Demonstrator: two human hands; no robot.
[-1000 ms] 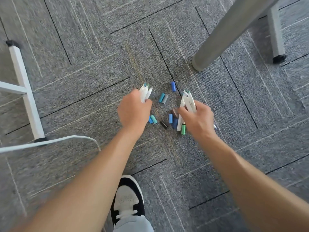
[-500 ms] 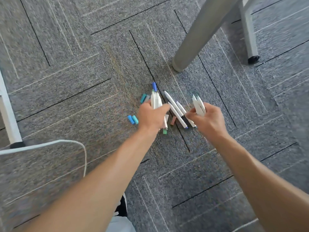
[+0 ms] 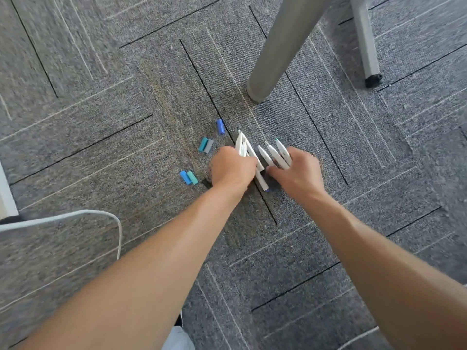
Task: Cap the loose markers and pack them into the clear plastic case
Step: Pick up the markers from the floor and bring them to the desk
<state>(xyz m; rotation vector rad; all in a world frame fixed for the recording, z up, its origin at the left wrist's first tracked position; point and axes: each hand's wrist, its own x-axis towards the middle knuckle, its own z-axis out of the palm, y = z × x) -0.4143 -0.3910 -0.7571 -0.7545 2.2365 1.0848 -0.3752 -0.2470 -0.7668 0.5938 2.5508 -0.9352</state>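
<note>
Both hands are down on the grey carpet over the pile of markers. My left hand (image 3: 232, 168) grips a bundle of white uncapped markers (image 3: 242, 145) whose tips point away from me. My right hand (image 3: 297, 173) holds several more white markers (image 3: 279, 154) fanned upward. One marker (image 3: 260, 179) lies on the carpet between the hands. Loose caps lie to the left: a blue cap (image 3: 220, 126), a teal and grey pair (image 3: 206, 145), and a blue and teal pair (image 3: 189, 177). The clear plastic case is not in view.
A thick grey table leg (image 3: 280, 49) stands on the carpet just beyond the markers. A thinner leg with a black foot (image 3: 370, 59) is at the upper right. A white cable (image 3: 83, 213) curves across the floor on the left, by a white frame (image 3: 6, 195).
My two hands have drawn closer together and lower over the pile. The markers that lay loose between them are now gathered against my hands. The camera has shifted slightly.
</note>
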